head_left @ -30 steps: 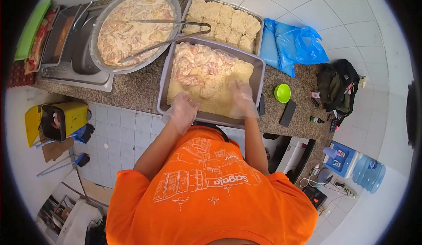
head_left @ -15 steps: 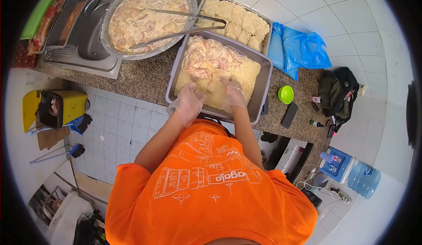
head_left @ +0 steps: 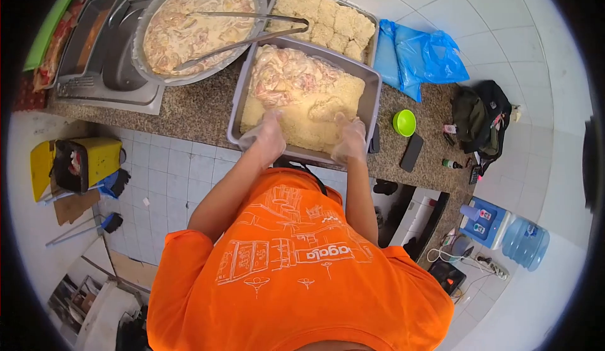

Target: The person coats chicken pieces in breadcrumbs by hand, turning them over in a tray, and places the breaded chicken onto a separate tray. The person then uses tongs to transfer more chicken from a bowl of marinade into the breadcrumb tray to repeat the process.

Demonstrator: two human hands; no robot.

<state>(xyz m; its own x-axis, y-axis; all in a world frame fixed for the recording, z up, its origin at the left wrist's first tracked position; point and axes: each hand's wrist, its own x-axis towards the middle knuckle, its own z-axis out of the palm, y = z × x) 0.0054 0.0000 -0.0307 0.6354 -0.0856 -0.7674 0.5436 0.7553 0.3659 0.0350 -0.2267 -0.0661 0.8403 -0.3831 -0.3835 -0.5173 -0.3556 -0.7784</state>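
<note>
**A:** Grey tray (head_left: pixel 236 108) on the stone counter (head_left: pixel 192 115), are both hands in it?
**B:** Yes. Left hand (head_left: pixel 268 138) and right hand (head_left: pixel 350 140), each in a clear plastic glove, sit on the crumbs (head_left: pixel 302 135) at the near edge, a little apart
**A:** Fingers?
**B:** Close together, pressed down into the crumbs. Holding anything? Cannot tell, the gloves blur it. One crumbed piece (head_left: pixel 324 107) lies just beyond them, nearer the right hand
**A:** Rest of the tray?
**B:** Wet raw meat (head_left: pixel 290 77) fills the far half
**A:** Around it?
**B:** Round metal bowl (head_left: pixel 157 77) of meat in white batter far left, tongs (head_left: pixel 252 16) across it. Back tray (head_left: pixel 374 39) full of crumbed pieces. Blue bags (head_left: pixel 422 58), green cup (head_left: pixel 404 123) and phone (head_left: pixel 412 152) to the right
</note>
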